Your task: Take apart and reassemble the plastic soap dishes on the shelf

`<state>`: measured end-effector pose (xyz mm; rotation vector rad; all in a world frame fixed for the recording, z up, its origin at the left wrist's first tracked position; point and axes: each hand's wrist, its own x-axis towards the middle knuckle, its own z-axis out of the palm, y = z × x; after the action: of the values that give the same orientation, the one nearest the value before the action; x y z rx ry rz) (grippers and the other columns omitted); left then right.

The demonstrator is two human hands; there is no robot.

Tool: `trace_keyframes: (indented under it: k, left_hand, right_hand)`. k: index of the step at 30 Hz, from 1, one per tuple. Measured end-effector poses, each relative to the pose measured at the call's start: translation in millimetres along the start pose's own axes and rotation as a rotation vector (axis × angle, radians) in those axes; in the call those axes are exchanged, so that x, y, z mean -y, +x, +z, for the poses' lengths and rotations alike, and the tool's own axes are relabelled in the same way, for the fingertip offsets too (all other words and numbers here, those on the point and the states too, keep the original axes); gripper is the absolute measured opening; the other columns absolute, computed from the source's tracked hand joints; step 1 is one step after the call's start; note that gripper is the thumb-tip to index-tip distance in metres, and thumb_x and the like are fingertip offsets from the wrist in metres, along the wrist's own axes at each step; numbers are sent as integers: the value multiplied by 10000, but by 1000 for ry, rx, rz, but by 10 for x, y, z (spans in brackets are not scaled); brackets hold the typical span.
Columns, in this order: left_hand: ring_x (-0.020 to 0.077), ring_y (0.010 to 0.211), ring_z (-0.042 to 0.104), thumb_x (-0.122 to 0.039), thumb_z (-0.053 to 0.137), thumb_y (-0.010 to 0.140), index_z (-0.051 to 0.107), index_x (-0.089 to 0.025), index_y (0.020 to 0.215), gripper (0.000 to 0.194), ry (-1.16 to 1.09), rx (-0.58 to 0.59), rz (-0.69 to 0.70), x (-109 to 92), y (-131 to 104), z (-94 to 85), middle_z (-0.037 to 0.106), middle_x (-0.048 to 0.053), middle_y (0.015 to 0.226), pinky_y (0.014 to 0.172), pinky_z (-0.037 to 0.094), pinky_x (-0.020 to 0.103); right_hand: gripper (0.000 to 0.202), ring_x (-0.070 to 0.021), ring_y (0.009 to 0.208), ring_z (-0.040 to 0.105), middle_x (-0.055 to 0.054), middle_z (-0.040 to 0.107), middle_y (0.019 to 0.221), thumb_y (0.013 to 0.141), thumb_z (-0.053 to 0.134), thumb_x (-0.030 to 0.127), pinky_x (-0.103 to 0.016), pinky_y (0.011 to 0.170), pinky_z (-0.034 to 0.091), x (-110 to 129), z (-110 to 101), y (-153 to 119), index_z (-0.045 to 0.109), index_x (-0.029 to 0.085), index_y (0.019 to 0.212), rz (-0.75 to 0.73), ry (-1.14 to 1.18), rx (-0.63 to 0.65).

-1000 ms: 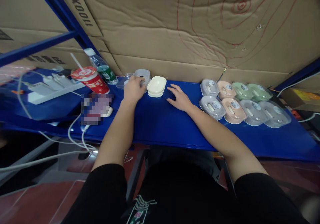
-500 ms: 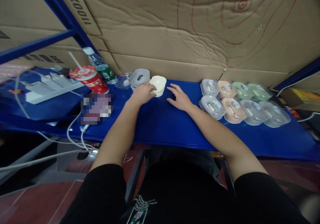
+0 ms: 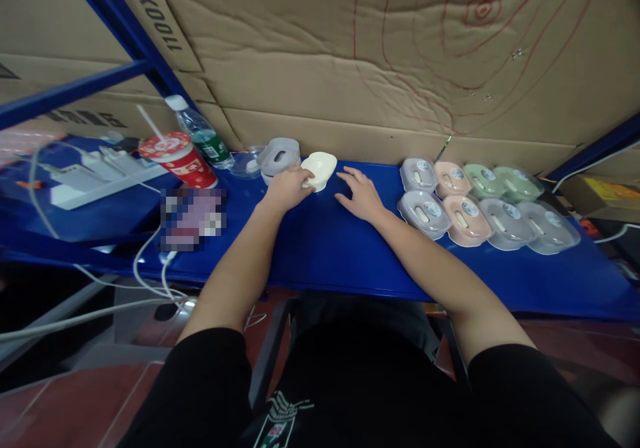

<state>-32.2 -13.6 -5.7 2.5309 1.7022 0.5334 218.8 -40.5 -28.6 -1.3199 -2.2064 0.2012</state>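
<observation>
A small cream-coloured plastic bowl-like piece (image 3: 323, 165) is tilted near the back of the blue table (image 3: 325, 255). My left hand (image 3: 290, 187) pinches its near left edge between thumb and fingers. To its right, my right hand (image 3: 362, 196) is held with fingers apart and nothing in them; a small gap separates it from the cream piece. Just beyond my left hand sits a grey plastic piece (image 3: 280, 156) with a dark oval slot, apparently stacked on another. Whether the cream piece touches the table is unclear.
Lidded containers in grey (image 3: 424, 215), pink (image 3: 467, 221) and green (image 3: 485, 181) stand in two rows on the right. On the left are a red paper cup (image 3: 187, 165) with straw, a water bottle (image 3: 207, 141), a power strip (image 3: 105, 178) and cables. Cardboard (image 3: 300, 88) walls the back.
The cream piece has tilted and shifted slightly to the right in my left hand. My right hand has barely moved.
</observation>
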Motion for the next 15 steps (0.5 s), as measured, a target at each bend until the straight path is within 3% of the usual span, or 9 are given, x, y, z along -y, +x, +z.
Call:
trace_keyframes:
  k: [5,9,15]
  left_hand:
    - [323,1161,694,-302,748,917,772,-197,1230,332,-2,-9,-10,10,7,25,759,122,1191,986,541,430]
    - [320,1138,702,-300,733,930,787,-198,1147,245,11,-8,4,23,23,41,762,125,1176,967,537,422]
    - [308,1080,709,-306,722,942,789,-202,1035,154,3,-12,37,2,27,40,761,121,1131,931,539,416]
  right_hand:
    - [534,-383,1582,383,-157,534,1642,999,630,415,-713,1314,108,-83,-67,29,619,205,1490,266,-175,-153]
    - [608,-435,1630,270,-188,454,1696,978,644,461,-762,1283,93,-180,-93,39,583,185,1516,413,-216,-140]
    - [698,-420,1658,221,-198,370,1748,968,660,484,-740,1302,85,-149,-48,31,515,176,1577,379,-216,-22]
